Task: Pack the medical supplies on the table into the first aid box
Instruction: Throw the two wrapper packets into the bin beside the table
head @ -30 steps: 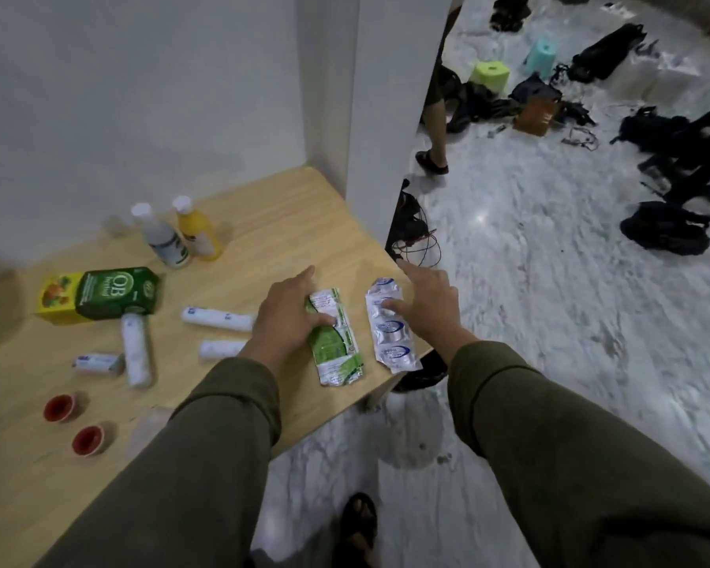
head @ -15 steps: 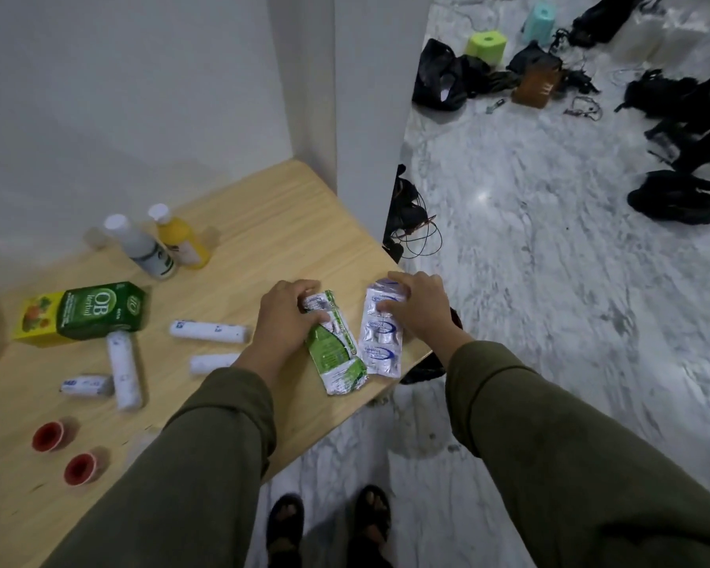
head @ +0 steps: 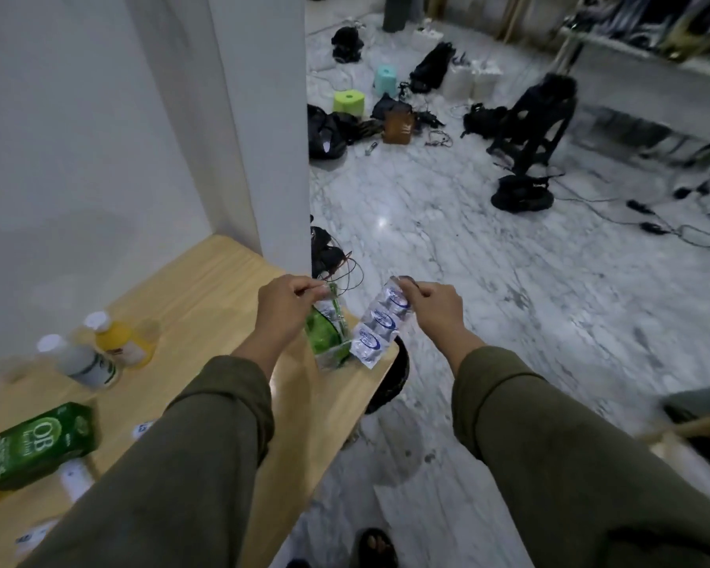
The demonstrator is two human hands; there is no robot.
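My left hand (head: 287, 305) pinches the top of a green sachet strip (head: 324, 334) and holds it hanging above the table's right corner. My right hand (head: 431, 309) pinches the top of a silver and blue blister strip (head: 380, 325), which hangs just past the table edge. On the wooden table (head: 206, 289) stand a yellow bottle (head: 119, 342) and a white bottle (head: 83, 362). A green box (head: 42, 444) lies at the left. White bandage rolls (head: 74, 477) show partly beside my left sleeve. No first aid box is in view.
A white pillar (head: 263, 137) rises behind the table corner. The marble floor (head: 488, 280) at right holds black bags, cables, a green stool (head: 347, 102) and a brown bag (head: 398, 127). A dark round bin (head: 390, 383) sits under the table's corner.
Both hands closed on the strips and lifted them off the table. The view swung up and to the right, so the red caps and most rolls left the view.
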